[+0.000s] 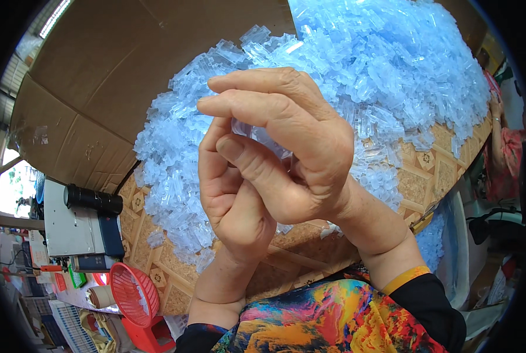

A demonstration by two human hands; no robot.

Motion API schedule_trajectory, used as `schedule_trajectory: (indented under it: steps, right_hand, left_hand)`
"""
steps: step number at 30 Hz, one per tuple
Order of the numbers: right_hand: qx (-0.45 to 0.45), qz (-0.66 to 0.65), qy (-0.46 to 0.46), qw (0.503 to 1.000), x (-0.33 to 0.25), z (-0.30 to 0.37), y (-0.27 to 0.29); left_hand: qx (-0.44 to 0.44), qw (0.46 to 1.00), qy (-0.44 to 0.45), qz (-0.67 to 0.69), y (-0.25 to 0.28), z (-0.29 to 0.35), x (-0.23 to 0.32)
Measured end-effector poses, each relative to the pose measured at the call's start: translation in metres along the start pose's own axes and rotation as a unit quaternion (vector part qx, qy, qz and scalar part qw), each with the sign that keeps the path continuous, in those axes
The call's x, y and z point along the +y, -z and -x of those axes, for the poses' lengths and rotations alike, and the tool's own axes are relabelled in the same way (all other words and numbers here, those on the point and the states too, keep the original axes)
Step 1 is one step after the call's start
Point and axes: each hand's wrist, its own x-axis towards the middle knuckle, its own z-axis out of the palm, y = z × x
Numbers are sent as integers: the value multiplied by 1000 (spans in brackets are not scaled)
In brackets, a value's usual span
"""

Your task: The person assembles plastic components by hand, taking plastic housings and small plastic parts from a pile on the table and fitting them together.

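Both hands meet in front of me above the table, raised over the near part of a heap of small clear plastic pieces point(386, 70). My right hand point(310, 138) curls across the top, its fingers bent and its thumb lying over the left hand. Behind and below it, my left hand point(227, 200) is cupped, with most of its fingers hidden. Between the two palms shows a bit of a clear plastic piece point(263, 136). Both hands close around it, and its full shape is covered by the fingers.
Brown cardboard point(98, 76) walls the table's far left side. A red plastic basket point(134, 294) and a black cylinder point(92, 200) stand at left. At right are a translucent tub point(454, 247) and another person's arm point(497, 126). The patterned tabletop point(177, 282) shows near me.
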Motion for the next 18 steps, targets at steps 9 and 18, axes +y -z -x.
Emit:
schedule_trajectory:
  steps: [9, 18]
  right_hand:
    - [2, -10, 31, 999, 4, 6, 0]
    - [-29, 33, 76, 996, -6, 8, -10]
  left_hand:
    - [-1, 998, -26, -54, 2, 6, -3]
    - [66, 995, 3, -76, -4, 2, 15]
